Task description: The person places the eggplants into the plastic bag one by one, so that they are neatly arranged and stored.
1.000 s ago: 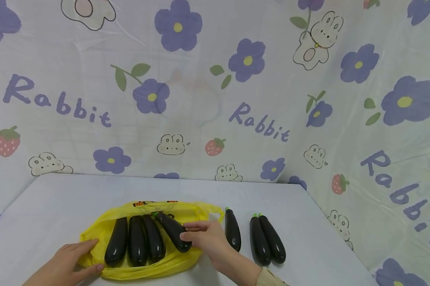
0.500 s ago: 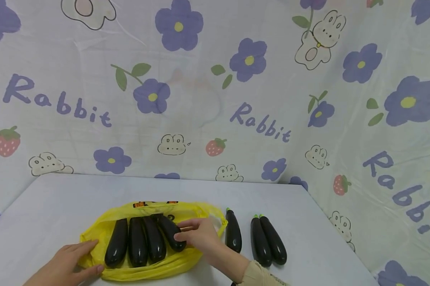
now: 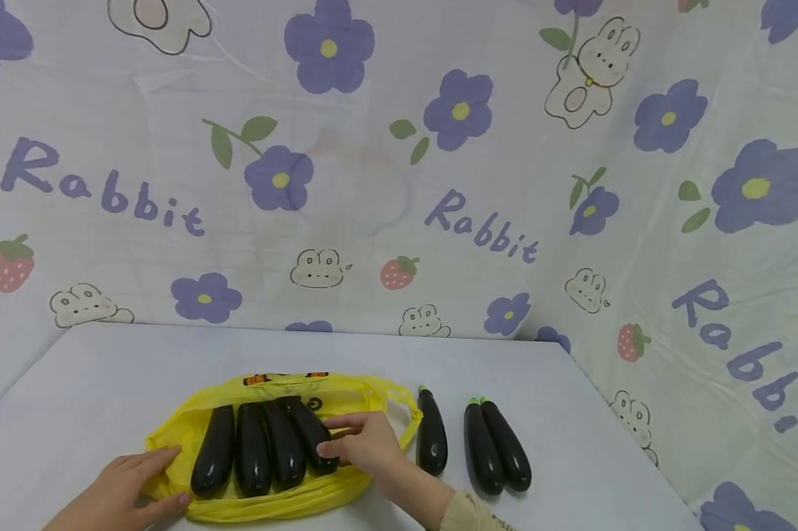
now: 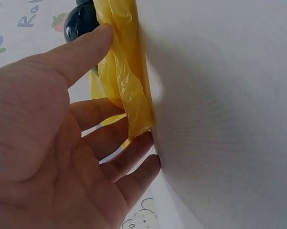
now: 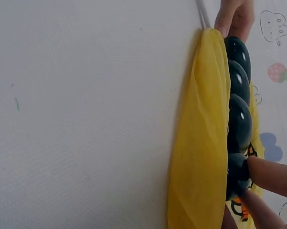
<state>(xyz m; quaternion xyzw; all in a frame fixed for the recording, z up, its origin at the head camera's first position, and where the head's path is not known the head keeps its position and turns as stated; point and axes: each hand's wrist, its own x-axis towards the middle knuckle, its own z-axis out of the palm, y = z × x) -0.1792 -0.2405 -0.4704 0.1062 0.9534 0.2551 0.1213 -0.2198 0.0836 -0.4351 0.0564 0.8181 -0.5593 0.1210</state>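
from where i stand, the yellow plastic bag (image 3: 276, 509) lies on the white desk (image 3: 552, 398) with its mouth gaping, and four glossy dark eggplants (image 3: 253, 451) sit inside it, side by side, rounded ends toward the person and upper ends reaching toward the bag's far rim. the rightmost eggplant (image 3: 310, 434) leans against the one next to it, slanted, and the right hand (image 3: 370, 445) has it pinched between thumb and fingers, reaching in over the bag's right end. the left hand (image 3: 128, 481) is at the bag's left end, fingers extended and spread apart, resting against the yellow plastic, thumb by the near corner.

just right of the bag, near its handle loop (image 3: 408, 398), a lone eggplant (image 3: 432, 436) lies on the desk, green stem tip pointing away; i can't tell whether the loop touches it. farther right of the bag, a touching pair of eggplants (image 3: 484, 451) lies with stem ends together.

beyond the bag, a strip of white desk runs to the back edge, where the rabbit-print cloth (image 3: 366, 192) hangs. more desk shows left of the bag, and right of it past the pair, out to the slanting side edge.
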